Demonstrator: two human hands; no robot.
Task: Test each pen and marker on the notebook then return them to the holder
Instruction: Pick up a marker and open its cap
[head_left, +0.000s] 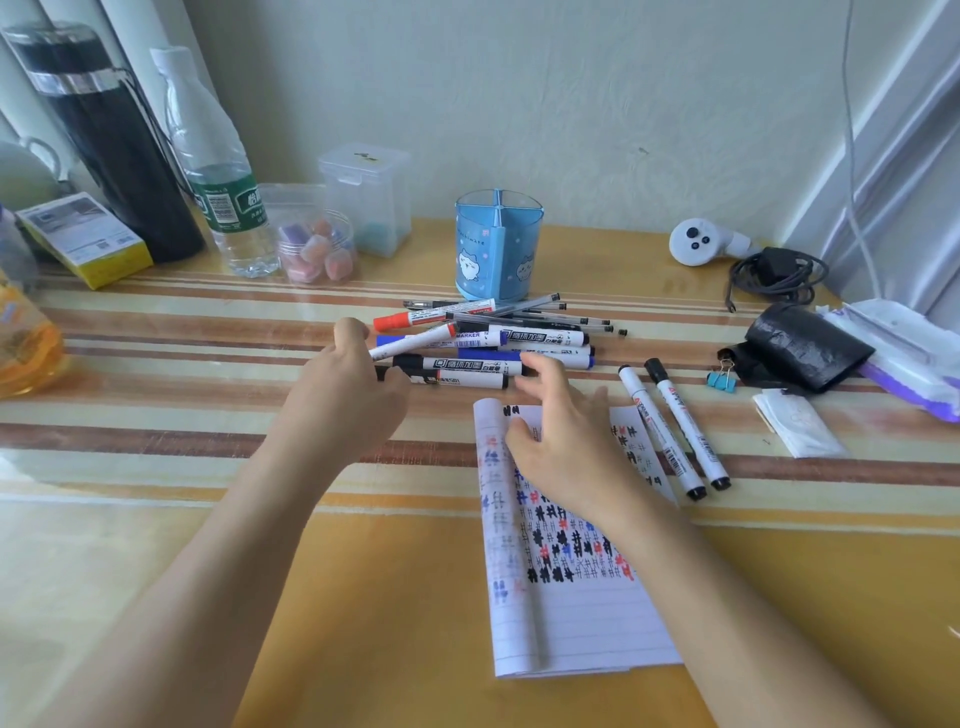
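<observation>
Blue pen holder (498, 249) upright, heap of markers and slim pens (540, 338) before it, white marker (415, 341) aslant atop, open lined notebook (571, 613) scribbled black, red, blue, two black-capped markers (680, 426) beside its right edge.

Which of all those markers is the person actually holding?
The white marker with the red end, gripped in the left hand; it slants across the pile, while the rest lie ungripped.

Soft daylight, tabletop glare, warped edges
</observation>
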